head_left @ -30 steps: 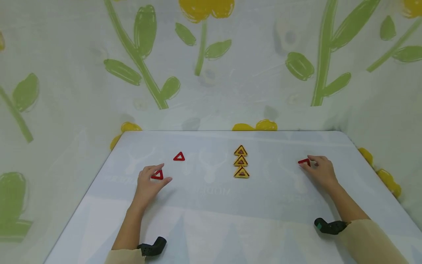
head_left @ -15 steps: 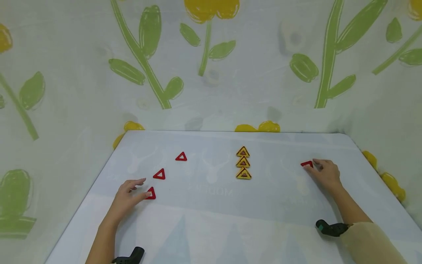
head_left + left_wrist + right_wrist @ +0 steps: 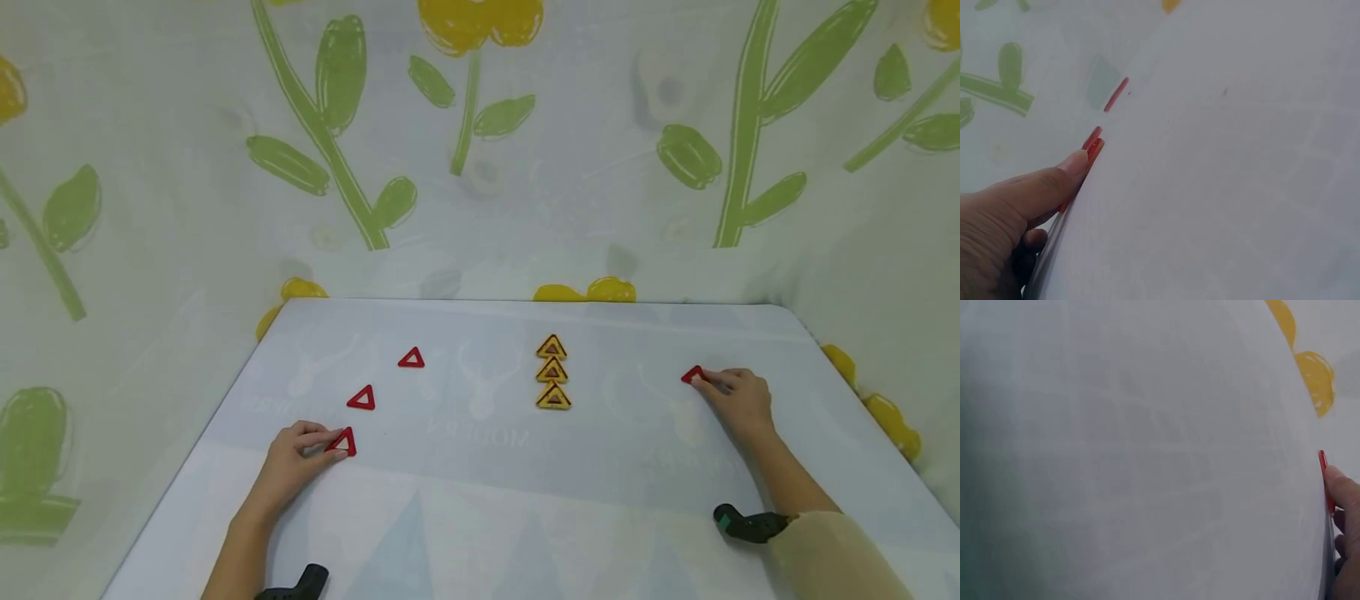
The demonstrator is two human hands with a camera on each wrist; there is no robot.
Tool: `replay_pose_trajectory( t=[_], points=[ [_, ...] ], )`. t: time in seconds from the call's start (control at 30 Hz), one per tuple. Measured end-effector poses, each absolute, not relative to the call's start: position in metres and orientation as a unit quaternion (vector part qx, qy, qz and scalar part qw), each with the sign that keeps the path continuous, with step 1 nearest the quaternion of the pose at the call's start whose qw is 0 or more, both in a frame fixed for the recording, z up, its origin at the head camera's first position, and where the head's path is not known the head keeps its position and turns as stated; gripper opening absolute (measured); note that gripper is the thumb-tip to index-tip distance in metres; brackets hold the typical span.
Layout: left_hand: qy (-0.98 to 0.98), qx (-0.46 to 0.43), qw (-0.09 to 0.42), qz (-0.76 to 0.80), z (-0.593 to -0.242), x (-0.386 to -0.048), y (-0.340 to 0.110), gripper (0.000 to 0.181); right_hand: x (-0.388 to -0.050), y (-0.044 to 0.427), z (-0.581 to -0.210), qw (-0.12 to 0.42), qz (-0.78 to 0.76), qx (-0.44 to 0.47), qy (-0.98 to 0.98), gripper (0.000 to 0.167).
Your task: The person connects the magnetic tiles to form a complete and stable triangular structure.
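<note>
My left hand (image 3: 292,462) pinches a red triangle frame (image 3: 352,442) between thumb and fingers, low on the left of the white table. In the left wrist view, the thumb lies along the edge of that red piece (image 3: 1093,153). Beyond it lie a second red triangle (image 3: 370,397) and, farther up, a third red triangle (image 3: 411,364). My right hand (image 3: 742,402) holds another red triangle (image 3: 693,372) by its right side, at the far right. Its thin red edge (image 3: 1323,464) shows beside the thumb in the right wrist view; fingers there are partly hidden.
Several yellow triangles with dark outlines (image 3: 553,396) form an upright column right of the table's middle. The white table (image 3: 480,483) ends at a back edge against a flower-patterned cloth (image 3: 562,208). A dark device (image 3: 750,525) sits at the right wrist.
My left hand has left the middle red triangle, moved nearer and left, and now pinches the nearest one. My right thumb and fingers have closed together on their red triangle.
</note>
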State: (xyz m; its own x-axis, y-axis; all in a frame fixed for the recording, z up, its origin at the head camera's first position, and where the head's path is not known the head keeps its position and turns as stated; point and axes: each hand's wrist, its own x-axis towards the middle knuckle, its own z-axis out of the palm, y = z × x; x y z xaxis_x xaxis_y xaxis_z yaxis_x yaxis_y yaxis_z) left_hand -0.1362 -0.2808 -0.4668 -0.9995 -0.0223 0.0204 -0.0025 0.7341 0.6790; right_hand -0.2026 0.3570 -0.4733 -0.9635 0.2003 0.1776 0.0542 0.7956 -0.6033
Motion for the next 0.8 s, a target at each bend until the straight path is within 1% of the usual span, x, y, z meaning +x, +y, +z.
replay_pose_trajectory(
  t=[0.23, 0.57, 0.7, 0.8],
  points=[
    [-0.937, 0.006, 0.035, -0.349, -0.468, -0.135, -0.274, 0.04, -0.198, 0.355, -0.473, 0.118, 0.316, -0.064, -0.939, 0.05],
    [-0.934, -0.033, 0.096, -0.342, -0.475, -0.137, -0.265, 0.031, -0.19, 0.352, -0.471, 0.091, 0.331, -0.037, -0.939, 0.046],
    [-0.933, -0.037, 0.1, -0.343, -0.474, -0.137, -0.261, 0.031, -0.189, 0.35, -0.47, 0.087, 0.337, -0.03, -0.937, 0.045],
    [-0.931, -0.039, 0.092, -0.351, -0.473, -0.137, -0.258, 0.031, -0.188, 0.349, -0.47, 0.089, 0.332, -0.021, -0.939, 0.042]
  ],
)
